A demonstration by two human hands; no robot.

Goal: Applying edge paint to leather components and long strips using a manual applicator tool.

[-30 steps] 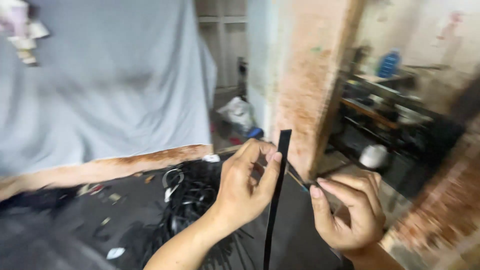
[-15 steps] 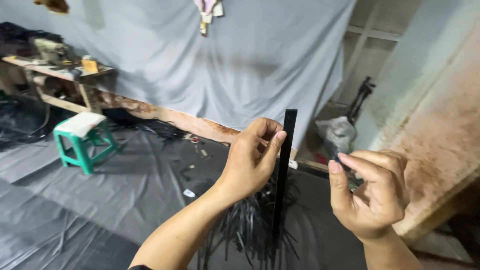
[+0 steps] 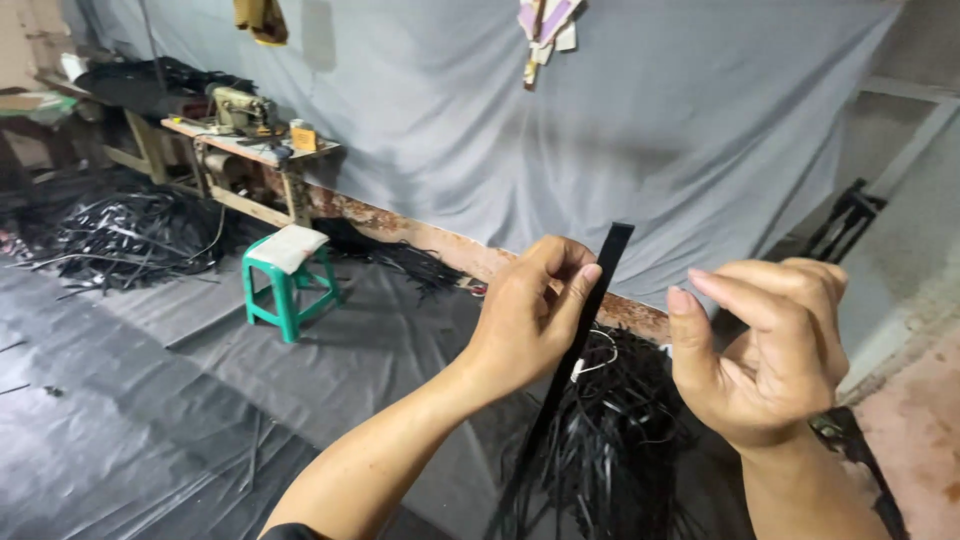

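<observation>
My left hand [image 3: 528, 315] pinches a long flat black strip [image 3: 603, 270] near its top end and holds it nearly upright; the strip runs down past my wrist toward the floor. Just right of the strip is my right hand [image 3: 765, 350], raised with its fingers curled and the thumb extended. It does not touch the strip, and I see nothing in it. Below both hands lies a heap of black strips [image 3: 610, 440] on the dark floor sheet.
A green stool [image 3: 287, 280] with a pale cushion stands at the left. Behind it is a wooden table with a sewing machine [image 3: 240, 108]. Another pile of black strips [image 3: 130, 230] lies far left. A grey cloth [image 3: 600, 120] hangs across the back.
The view has swung to the left, bringing the stool, table and far strip pile into sight. My left hand keeps its pinch on the strip; my right hand has lifted slightly.
</observation>
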